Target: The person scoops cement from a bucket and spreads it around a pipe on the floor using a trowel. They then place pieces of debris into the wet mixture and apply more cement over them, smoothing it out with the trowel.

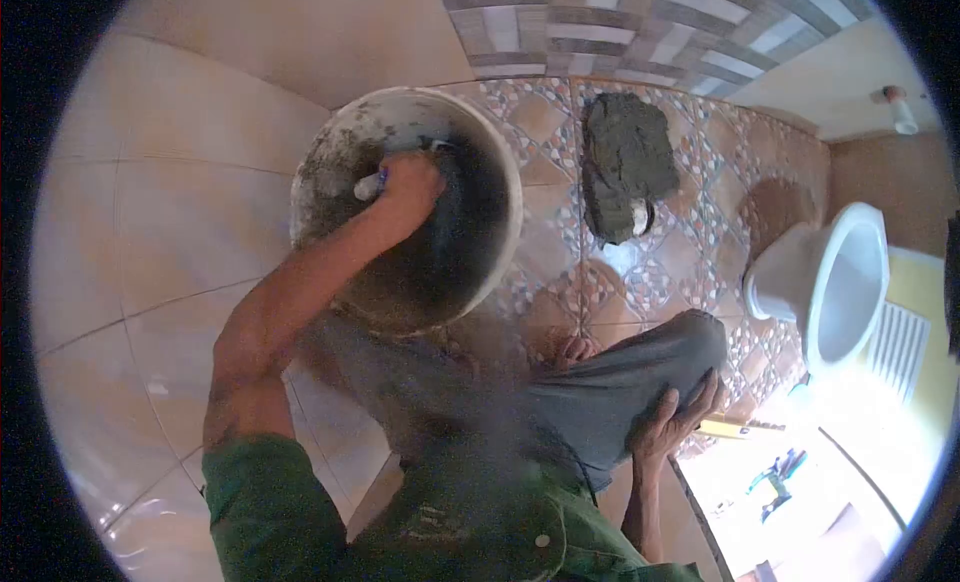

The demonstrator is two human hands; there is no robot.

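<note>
Inside the bucket [420,94], left hand [408,182] grips tool [367,188].

Plastic bucket [322,172] at eleven o'clock, rough with grey mortar; tool handle [367,188] smooth; wall tiles [170,232] glossy; toilet [790,274] at three o'clock glazed.

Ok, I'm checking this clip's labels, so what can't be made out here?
Head view only:
- End of the tool: hidden by the left hand and the dark mix in the bucket.
- Items at lower right: washed out by glare, blurred.
- The lump on the patterned floor: too blurred to identify.
</note>
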